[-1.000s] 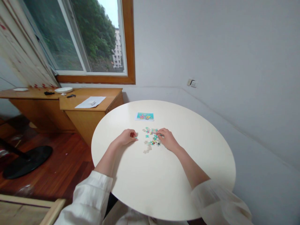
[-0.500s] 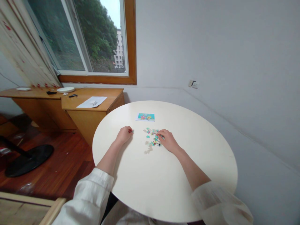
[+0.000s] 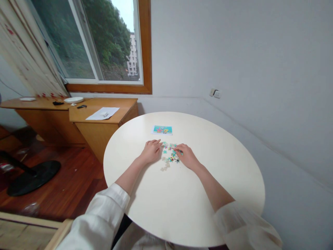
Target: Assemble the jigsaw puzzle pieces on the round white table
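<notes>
Small jigsaw puzzle pieces (image 3: 172, 159) lie in a loose cluster on the round white table (image 3: 166, 201). Some show teal and multicoloured print; others are plain and pale. My left hand (image 3: 152, 151) is at the left edge of the cluster, fingers stretched towards the upper pieces and nothing visible in its grasp. On the other side, my right hand (image 3: 186, 155) has thumb and forefinger pinched at a puzzle piece, largely hidden by the fingers. Beyond both hands lies a teal picture card (image 3: 162, 130) with cartoon figures.
To the left stands a wooden desk (image 3: 127, 107) bearing a paper sheet (image 3: 102, 113) and a white plate (image 3: 74, 100). A black round stand base (image 3: 33, 178) sits on the floor. The wall (image 3: 234, 69) runs behind and right of the table.
My left hand has moved right, from bare tabletop to the edge of the pieces, and its curled fingers have extended. My right hand has stayed nearly in place.
</notes>
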`<move>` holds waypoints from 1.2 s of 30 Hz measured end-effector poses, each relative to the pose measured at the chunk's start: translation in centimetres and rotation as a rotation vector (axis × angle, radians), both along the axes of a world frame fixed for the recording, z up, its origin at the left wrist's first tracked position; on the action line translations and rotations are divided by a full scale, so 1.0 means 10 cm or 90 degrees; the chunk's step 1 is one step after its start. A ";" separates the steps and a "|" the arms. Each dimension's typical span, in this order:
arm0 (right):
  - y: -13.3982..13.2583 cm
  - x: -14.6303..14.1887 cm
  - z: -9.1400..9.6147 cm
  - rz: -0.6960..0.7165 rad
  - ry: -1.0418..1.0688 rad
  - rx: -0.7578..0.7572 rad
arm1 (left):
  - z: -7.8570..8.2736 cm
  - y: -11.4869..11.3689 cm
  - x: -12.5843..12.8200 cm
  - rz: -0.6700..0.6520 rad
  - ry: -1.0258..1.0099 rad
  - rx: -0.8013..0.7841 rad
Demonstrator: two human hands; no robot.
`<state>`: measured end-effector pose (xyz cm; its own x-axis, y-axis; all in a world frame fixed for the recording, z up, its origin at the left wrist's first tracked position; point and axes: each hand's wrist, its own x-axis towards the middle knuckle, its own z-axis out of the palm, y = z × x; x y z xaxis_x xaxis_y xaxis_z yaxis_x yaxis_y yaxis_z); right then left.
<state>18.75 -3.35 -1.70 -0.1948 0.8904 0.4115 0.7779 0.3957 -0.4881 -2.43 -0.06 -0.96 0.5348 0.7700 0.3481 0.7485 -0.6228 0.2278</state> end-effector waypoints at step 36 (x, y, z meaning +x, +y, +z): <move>0.06 0.05 -0.08 0.040 0.034 0.004 | -0.05 0.12 -0.13 0.167 -0.319 -0.167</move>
